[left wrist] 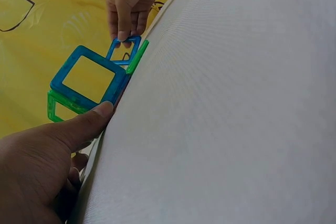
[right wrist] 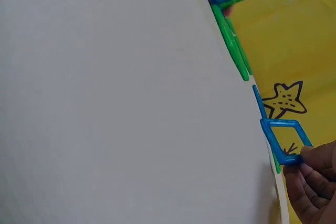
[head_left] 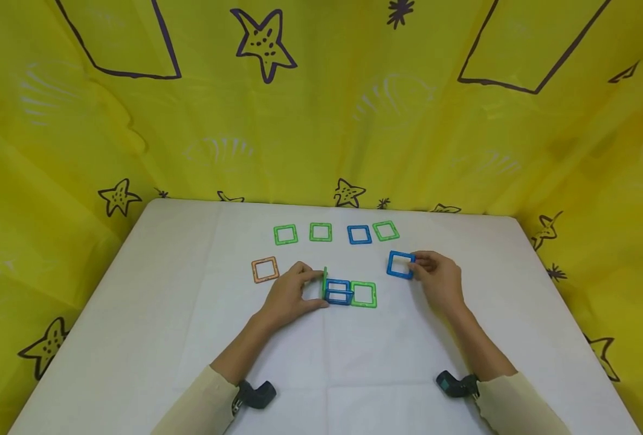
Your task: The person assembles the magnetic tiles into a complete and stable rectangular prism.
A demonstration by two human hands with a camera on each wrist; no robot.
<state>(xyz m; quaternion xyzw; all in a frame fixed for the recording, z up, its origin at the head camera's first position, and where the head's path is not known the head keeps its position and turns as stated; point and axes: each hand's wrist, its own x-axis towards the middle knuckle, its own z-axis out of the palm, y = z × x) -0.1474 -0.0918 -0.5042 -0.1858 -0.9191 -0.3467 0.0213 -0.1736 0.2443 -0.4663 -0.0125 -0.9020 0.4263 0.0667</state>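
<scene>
My left hand [head_left: 291, 294] holds a small build of square magnetic tiles by its left side, thumb and fingers at opposite edges of an upright green tile [head_left: 324, 284]. Blue tiles [head_left: 339, 293] adjoin it, one standing up, as the left wrist view shows with the blue tile [left wrist: 86, 52] beside my thumb. A flat green tile [head_left: 374, 296] extends from the build's right side. Apart from it, to the right, my right hand [head_left: 440, 281] pinches a single blue tile [head_left: 389, 263] by its right edge. In the right wrist view this blue tile [right wrist: 283, 123] is tilted up.
Behind the build lie a green tile [head_left: 286, 243], another green tile [head_left: 320, 225], a blue tile [head_left: 359, 227] and a tilted green tile [head_left: 391, 238] in a row. An orange tile [head_left: 267, 280] lies near my left hand. A yellow curtain [head_left: 321, 121] hangs behind the white table [head_left: 321, 362].
</scene>
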